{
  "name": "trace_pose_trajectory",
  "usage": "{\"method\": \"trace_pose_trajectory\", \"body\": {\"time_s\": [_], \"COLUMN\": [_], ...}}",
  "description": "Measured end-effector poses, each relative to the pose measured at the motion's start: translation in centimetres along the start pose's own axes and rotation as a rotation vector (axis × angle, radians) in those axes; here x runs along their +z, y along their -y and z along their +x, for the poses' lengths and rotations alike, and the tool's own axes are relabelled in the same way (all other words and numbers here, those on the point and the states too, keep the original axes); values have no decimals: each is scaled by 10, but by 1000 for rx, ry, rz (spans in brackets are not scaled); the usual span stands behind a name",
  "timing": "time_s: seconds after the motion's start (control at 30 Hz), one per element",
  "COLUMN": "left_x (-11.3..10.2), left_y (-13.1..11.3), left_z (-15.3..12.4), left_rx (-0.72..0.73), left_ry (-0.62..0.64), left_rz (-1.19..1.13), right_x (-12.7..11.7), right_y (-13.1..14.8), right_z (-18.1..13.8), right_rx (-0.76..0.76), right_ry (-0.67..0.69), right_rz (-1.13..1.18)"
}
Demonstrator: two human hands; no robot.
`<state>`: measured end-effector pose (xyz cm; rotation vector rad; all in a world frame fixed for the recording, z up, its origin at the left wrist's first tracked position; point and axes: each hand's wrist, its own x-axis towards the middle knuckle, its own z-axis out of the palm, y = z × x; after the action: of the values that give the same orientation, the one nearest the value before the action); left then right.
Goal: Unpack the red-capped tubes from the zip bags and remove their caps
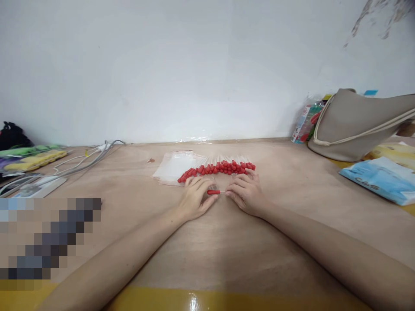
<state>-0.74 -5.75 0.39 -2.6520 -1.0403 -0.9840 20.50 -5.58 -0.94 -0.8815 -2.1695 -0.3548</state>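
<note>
Red-tipped stick (213, 192) level between left hand (197, 198), half-curled at the red end (grip: I cannot tell), and right hand (245, 193), fingertips pinching the pale stem. I judge it light, stiff; thicker red end likely holds best.

Between the left fingers (202, 185) and right fingers (238, 183) lies a thin red-ended stick (213, 192), crosswise; just past the fingertips, matching sticks (227, 167) crowd a curved row, red ends nearest.
</note>
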Motion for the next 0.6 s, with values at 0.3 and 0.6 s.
{"method": "trace_pose_trajectory", "body": {"time_s": [0.3, 0.6], "left_x": [5, -6], "left_y": [1, -5], "left_z": [2, 4], "left_rx": [150, 140], "left_ry": [18, 183], "left_rz": [56, 55], "right_x": [3, -3], "right_y": [9, 9], "right_z": [1, 1], "right_rx": [-31, -168], "right_ry": [9, 39], "right_rz": [41, 149]}}
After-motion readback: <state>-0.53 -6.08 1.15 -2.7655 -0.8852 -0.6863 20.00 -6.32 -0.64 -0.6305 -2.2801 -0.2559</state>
